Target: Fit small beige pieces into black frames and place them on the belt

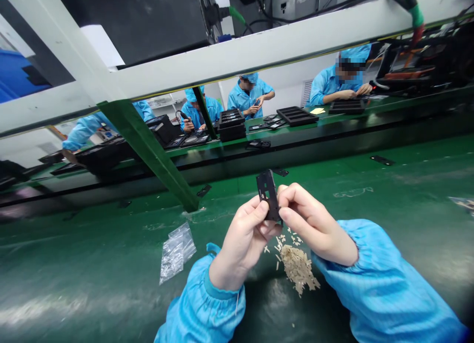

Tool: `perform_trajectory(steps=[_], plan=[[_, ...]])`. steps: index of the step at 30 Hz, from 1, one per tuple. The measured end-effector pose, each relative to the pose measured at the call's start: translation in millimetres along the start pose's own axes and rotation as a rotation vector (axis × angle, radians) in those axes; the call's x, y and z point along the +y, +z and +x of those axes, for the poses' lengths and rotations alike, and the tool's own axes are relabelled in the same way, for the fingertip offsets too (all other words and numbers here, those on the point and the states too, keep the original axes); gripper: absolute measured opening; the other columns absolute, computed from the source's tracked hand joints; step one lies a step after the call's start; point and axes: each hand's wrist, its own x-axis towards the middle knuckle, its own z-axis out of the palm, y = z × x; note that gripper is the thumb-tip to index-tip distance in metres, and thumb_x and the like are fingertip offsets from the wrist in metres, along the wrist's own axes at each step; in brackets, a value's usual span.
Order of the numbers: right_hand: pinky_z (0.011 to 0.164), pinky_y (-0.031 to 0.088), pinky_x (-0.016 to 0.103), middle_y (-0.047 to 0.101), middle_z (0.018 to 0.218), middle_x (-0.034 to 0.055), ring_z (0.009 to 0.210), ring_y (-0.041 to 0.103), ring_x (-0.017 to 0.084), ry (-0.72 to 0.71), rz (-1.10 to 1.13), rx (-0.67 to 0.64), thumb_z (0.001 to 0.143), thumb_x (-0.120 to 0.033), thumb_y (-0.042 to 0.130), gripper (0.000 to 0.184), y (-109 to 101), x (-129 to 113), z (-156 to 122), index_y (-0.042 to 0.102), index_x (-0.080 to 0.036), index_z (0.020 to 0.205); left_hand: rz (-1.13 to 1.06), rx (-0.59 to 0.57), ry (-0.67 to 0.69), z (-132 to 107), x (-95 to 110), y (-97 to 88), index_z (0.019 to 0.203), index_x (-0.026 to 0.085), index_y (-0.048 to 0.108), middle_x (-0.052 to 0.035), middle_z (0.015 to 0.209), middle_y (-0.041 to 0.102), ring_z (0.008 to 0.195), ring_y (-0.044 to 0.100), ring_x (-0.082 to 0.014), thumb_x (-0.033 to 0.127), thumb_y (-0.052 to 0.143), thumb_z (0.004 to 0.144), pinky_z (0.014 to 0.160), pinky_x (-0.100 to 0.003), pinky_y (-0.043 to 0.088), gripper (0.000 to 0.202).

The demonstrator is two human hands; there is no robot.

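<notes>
A thin black plastic phone housing [268,191] with small cut-outs is held up above the bench, tilted. My left hand [244,234] is closed round its lower end, the thumb across its face. On the housing's right edge, the thumb and forefinger of my right hand [313,222] are pinched together; whatever lies between them is too small or hidden to make out. Below the hands a heap of small beige pieces [299,268] lies on the green bench mat [129,279], with several strewn around it. Clear plastic bags [178,249] lie left of my left hand.
A green post [148,153] rises at the bench's back, left of the hands, and joins a white overhead beam [222,61]. A flat black part [382,160] lies at the back right. Several co-workers in blue sit across a conveyor line, near black trays [297,116].
</notes>
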Motion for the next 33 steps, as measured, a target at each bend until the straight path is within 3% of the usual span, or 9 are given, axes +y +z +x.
perform_trajectory(steps=[9,33], plan=[[0.055,0.038,0.026,0.043,0.071,-0.0009,0.061,0.042,0.012,-0.172,-0.248,0.076,0.094,-0.025,0.038,0.014,-4,3,2,0.041,-0.021,0.081,-0.028,0.01,-0.011,-5,-4,4.6,0.082,0.012,0.061,0.0062,0.054,0.04,0.044,0.028,-0.0002,0.028,0.068,0.077,0.047,-0.012,0.03,0.018],[0.049,0.038,0.024,0.045,0.067,-0.0001,0.055,0.045,0.012,-0.426,-0.653,0.262,0.095,-0.025,0.033,0.013,2,17,1,0.041,-0.02,0.086,-0.165,0.016,0.008,-13,-12,12.2,0.067,0.012,0.051,0.006,0.052,0.042,0.043,0.033,-0.0003,0.023,0.062,0.083,0.045,-0.012,0.031,0.022]])
